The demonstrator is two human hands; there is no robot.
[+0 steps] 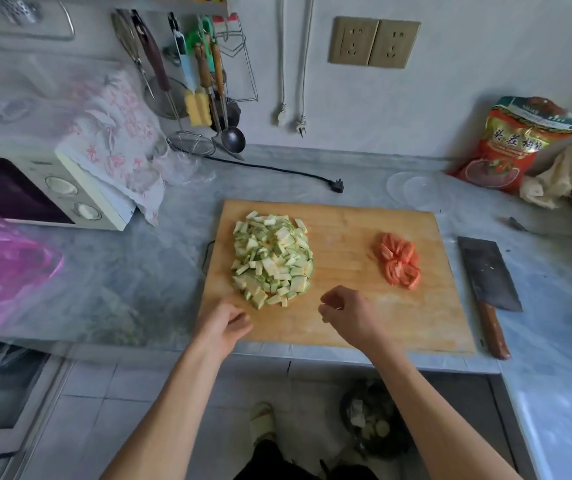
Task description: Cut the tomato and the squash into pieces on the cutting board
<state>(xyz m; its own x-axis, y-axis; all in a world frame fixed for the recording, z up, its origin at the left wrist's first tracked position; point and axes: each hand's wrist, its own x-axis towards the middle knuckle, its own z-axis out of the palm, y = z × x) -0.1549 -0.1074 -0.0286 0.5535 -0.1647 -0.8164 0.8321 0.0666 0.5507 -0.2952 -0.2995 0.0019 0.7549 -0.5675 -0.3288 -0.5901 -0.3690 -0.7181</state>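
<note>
Head view looks down on the squash pieces (272,258), heaped in a pale green mound on the left half of the wooden cutting board (347,320), just beyond the fingertips of both hands. Off to the right of the fingers, well apart from the mound, lies the smaller pile of tomato pieces (399,259); keeping the two apart on one board looks deliberate, so each can go into the pan separately. Nothing whole remains on the board, so the cutting seems finished.

The left hand (224,323) hovers at the board's near left corner, fingers loosely curled and holding nothing. The right hand (347,315) hangs over the bare near middle of the board, its fingers curled inward too; whether thumb and forefinger pinch a scrap I cannot tell, but no piece shows between them. Both sit close to the mound's near edge, as if placed to tidy or gather it.

The cleaver (489,282) rests on the grey countertop (160,271), beside the board's right edge, wooden handle toward the person, set down out of the hands' way. Farther out, a microwave (45,192) stands to the left under a flowered cloth, and a red bag (516,143) leans against the wall beyond the tomato.
</note>
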